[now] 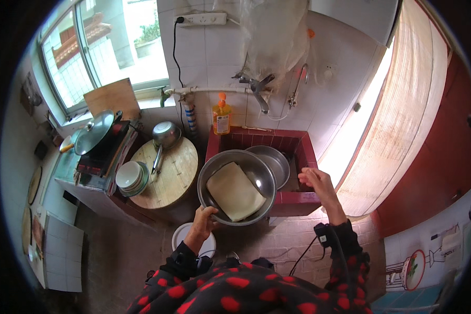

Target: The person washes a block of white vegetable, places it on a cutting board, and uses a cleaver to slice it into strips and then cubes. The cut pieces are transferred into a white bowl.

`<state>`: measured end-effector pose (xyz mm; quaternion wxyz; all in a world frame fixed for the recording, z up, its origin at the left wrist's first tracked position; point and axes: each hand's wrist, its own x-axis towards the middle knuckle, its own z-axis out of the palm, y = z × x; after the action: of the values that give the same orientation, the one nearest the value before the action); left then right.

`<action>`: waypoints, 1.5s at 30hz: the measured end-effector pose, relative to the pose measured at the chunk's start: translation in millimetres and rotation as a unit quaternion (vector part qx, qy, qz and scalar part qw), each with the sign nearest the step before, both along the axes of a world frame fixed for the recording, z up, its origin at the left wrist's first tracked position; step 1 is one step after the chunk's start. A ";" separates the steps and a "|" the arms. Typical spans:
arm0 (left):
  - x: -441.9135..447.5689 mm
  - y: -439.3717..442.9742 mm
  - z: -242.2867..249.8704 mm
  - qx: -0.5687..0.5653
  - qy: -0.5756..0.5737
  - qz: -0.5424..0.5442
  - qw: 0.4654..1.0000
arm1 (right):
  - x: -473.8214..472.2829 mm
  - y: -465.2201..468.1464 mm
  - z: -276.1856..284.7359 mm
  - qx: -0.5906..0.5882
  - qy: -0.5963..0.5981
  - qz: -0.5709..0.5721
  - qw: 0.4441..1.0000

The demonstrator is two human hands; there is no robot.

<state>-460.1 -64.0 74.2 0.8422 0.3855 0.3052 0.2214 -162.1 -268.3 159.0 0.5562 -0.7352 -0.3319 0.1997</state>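
Note:
My left hand (pixel 202 224) grips the near left rim of a steel mixing bowl (pixel 266 178), thumb over the edge. In the bowl lies a flat, pale, squarish folded piece (pixel 235 192); whether it is dough or cloth I cannot tell. My right hand (pixel 315 181) is raised over the right edge of the red-tiled sink (pixel 307 147), apart from the bowl, with its fingers close together; nothing shows in it. A second metal basin (pixel 276 165) sits in the sink, partly hidden by the bowl.
Left of the sink, a round wooden lid (pixel 176 184) bears a metal saucepan (pixel 165 133) and stacked bowls (pixel 128 175). An orange soap bottle (pixel 221 119) stands at the sink's back left corner, near the faucet (pixel 260 94). A white round lid or bucket (pixel 208 245) is below.

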 end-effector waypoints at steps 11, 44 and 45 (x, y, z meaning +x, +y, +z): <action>64.9 43.5 14.8 -0.012 0.020 -0.010 1.000 | 137.6 173.0 52.1 0.038 -0.019 0.048 0.998; 128.1 38.7 -3.9 -0.050 0.048 0.117 0.991 | 209.0 83.0 -8.8 -0.077 0.276 0.187 0.940; 129.6 40.5 -3.6 -0.042 0.036 0.108 0.993 | 217.2 87.8 -1.5 -0.071 0.222 0.315 0.920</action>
<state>-330.6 -23.4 70.6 0.8170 0.3220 0.3847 0.2841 55.2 -180.5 157.5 0.4705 -0.5668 -0.3996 0.5456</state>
